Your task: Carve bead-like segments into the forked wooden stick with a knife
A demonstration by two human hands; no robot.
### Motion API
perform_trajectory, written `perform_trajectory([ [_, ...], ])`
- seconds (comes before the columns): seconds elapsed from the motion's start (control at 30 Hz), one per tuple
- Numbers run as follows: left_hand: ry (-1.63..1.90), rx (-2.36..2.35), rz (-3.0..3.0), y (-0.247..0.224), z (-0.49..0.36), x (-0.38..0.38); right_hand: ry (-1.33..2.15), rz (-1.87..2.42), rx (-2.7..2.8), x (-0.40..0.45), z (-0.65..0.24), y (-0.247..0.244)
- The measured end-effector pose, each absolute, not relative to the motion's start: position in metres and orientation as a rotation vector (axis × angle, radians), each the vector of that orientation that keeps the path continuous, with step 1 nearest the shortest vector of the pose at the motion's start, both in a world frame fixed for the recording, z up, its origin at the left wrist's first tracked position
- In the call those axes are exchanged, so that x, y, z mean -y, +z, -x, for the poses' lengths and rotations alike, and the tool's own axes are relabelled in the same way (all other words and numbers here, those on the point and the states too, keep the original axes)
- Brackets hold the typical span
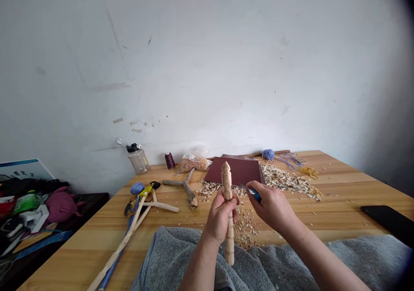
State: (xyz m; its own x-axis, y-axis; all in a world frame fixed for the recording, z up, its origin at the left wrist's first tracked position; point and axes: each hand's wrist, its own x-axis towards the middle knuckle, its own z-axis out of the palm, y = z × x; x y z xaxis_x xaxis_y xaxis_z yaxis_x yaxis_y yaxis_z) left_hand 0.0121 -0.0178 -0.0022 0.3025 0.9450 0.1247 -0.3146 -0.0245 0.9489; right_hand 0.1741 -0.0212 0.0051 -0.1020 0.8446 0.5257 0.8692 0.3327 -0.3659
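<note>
My left hand [220,222] is shut around a pale carved wooden stick [227,181], which stands upright with a rounded, notched top and a ridged lower end. My right hand [271,208] grips a small blue-handled carving knife [254,193], partly hidden by my fingers. Its thin blade points left towards the stick, and a small gap seems to separate them. Loose wood shavings [246,226] lie on the table beneath my hands.
A dark red sandpaper sheet [233,171] and scattered shavings [284,178] lie ahead on the wooden table [336,196]. A forked branch [186,188], long wooden sticks [129,226], a black phone [388,222] and a grey cloth [284,260] surround my hands.
</note>
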Motion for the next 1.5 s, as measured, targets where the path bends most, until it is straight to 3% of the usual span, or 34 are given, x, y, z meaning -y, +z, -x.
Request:
perform_trajectory([
  [0.27, 1.232, -0.891, -1.383, -0.006, -0.018, 0.018, -0.328, 1.623, 2.145, 0.036, -0.158, 0.012],
  [0.83, 1.419, -1.008, -1.658, -0.002, -0.019, 0.023, -0.309, 1.738, 2.167, 0.036, -0.152, 0.013],
  [1.37, 0.923, -0.737, -1.239, 0.003, -0.008, 0.025, -0.493, 1.531, 2.128, 0.032, -0.163, 0.017],
  [1.5, 0.820, -0.504, -1.093, 0.001, -0.009, 0.023, -0.345, 1.479, 2.146, 0.029, -0.166, 0.014],
])
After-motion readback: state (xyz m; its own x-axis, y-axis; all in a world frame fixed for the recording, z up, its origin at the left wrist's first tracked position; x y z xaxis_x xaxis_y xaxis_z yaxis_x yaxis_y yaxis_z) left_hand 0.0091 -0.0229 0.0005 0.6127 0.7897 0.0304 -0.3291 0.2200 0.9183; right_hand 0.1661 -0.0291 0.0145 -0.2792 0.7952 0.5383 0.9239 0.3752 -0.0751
